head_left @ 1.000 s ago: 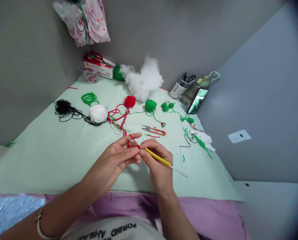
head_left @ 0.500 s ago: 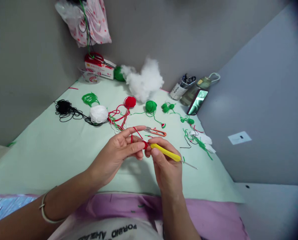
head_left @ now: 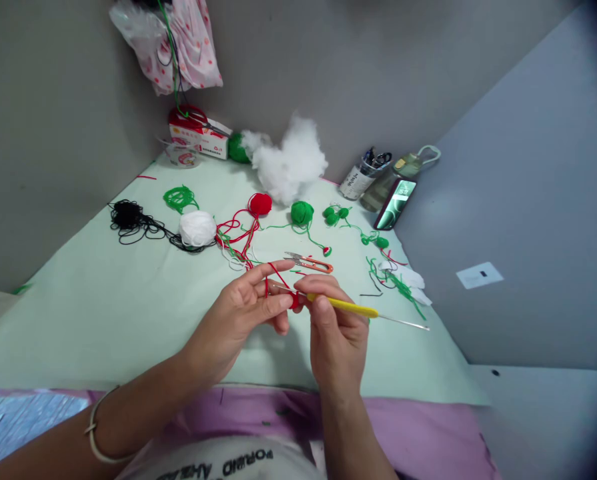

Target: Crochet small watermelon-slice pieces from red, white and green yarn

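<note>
Between thumb and fingers, my left hand (head_left: 251,303) pinches a small red crochet piece (head_left: 294,301). Red yarn (head_left: 279,275) runs from that piece up over my raised left index finger. My right hand (head_left: 338,327) grips a crochet hook (head_left: 345,305) by its yellow handle. The hook's metal tip meets the red piece, while its other metal end points out to the right. Just beyond my fingers lie orange thread snips (head_left: 318,265). A red yarn ball (head_left: 261,205) sits farther back, with loose red strands trailing toward my left hand.
White stuffing (head_left: 291,160) stands at the back by the wall. A white yarn ball (head_left: 198,229), black yarn (head_left: 128,215) and a green yarn ball (head_left: 302,213) lie across the table. At right are a phone (head_left: 397,203), a pen cup (head_left: 361,177) and green yarn scraps (head_left: 405,288).
The hook has tilted flatter, its far end swinging right and slightly up. My right hand has turned a little, and my left index finger has dropped slightly. The red piece stays pinched.
</note>
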`<state>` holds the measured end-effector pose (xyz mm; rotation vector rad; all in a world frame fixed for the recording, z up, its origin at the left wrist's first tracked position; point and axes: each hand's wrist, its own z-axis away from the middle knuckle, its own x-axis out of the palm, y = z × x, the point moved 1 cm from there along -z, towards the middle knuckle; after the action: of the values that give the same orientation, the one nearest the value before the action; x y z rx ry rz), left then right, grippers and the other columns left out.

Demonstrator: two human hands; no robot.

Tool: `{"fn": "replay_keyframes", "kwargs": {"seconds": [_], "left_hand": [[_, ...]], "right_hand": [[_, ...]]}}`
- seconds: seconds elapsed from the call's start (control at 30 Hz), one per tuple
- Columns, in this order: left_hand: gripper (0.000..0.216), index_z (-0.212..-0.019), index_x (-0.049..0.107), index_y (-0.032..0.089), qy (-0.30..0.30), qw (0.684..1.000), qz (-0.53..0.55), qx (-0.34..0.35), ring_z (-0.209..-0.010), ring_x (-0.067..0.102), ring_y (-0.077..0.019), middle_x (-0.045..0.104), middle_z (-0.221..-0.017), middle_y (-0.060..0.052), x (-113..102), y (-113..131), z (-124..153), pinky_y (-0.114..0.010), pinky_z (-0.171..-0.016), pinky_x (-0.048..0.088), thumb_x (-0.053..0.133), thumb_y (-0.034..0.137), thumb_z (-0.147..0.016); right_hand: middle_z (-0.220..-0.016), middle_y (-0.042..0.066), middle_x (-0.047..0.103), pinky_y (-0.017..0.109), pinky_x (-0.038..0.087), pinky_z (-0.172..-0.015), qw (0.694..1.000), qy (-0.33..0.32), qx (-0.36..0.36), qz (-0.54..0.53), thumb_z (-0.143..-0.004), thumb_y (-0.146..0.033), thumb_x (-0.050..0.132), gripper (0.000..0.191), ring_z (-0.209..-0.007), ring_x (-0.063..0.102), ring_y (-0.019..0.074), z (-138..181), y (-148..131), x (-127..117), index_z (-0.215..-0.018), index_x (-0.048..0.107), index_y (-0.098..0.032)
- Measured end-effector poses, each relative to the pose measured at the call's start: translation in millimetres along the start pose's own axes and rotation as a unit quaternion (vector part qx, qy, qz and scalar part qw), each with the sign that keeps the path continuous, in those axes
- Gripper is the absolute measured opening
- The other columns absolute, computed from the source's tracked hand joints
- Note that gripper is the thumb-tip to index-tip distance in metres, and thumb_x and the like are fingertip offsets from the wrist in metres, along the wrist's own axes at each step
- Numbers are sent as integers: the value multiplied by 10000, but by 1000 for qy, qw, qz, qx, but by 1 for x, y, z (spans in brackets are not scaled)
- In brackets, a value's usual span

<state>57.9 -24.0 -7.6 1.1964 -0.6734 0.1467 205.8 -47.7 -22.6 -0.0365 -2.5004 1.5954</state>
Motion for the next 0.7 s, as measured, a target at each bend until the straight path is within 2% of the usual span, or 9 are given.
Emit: {"fn": "replay_keyframes", "kwargs": {"seconds": [0.1, 0.27, 0.43, 0.7], "left_hand": [[540, -1316, 668, 180, 12, 1000, -1, 1, -647, 616, -131, 669, -670, 40, -1, -1, 1, -278, -738, 488, 855, 295, -822], [590, -1371, 632, 187, 30, 999, -9, 7, -688, 627, -133, 709, -757, 22, -5, -4, 1, -287, -783, 483, 852, 281, -831], [585, -1388, 620, 181, 39, 999, -15, 8, -709, 627, -133, 704, -749, 19, -8, -6, 1, -281, -799, 477, 833, 264, -850], [558, -1341, 655, 183, 53, 998, -13, 9, -666, 619, -123, 714, -789, 15, -9, -6, 0, -274, -745, 476, 851, 286, -828]], "right_hand": [[-980, 37, 757, 341, 557, -817, 1000, 5, -14, 21, -1009, -275, 639, 177, -1000, 678, 197, 1, 1, 1, -1032, 811, -309], [-1026, 31, 782, 310, 580, -763, 997, 27, 57, -35, -1011, -303, 643, 161, -913, 716, 168, 5, 11, 1, -1038, 802, -303], [-1013, 65, 798, 344, 599, -766, 993, 36, 102, -45, -990, -375, 665, 181, -843, 728, 181, 6, 18, 0, -1025, 782, -241], [-975, 50, 773, 324, 599, -735, 994, 15, 107, -24, -995, -384, 654, 194, -763, 701, 156, 4, 17, 2, -1014, 786, -243]]}}
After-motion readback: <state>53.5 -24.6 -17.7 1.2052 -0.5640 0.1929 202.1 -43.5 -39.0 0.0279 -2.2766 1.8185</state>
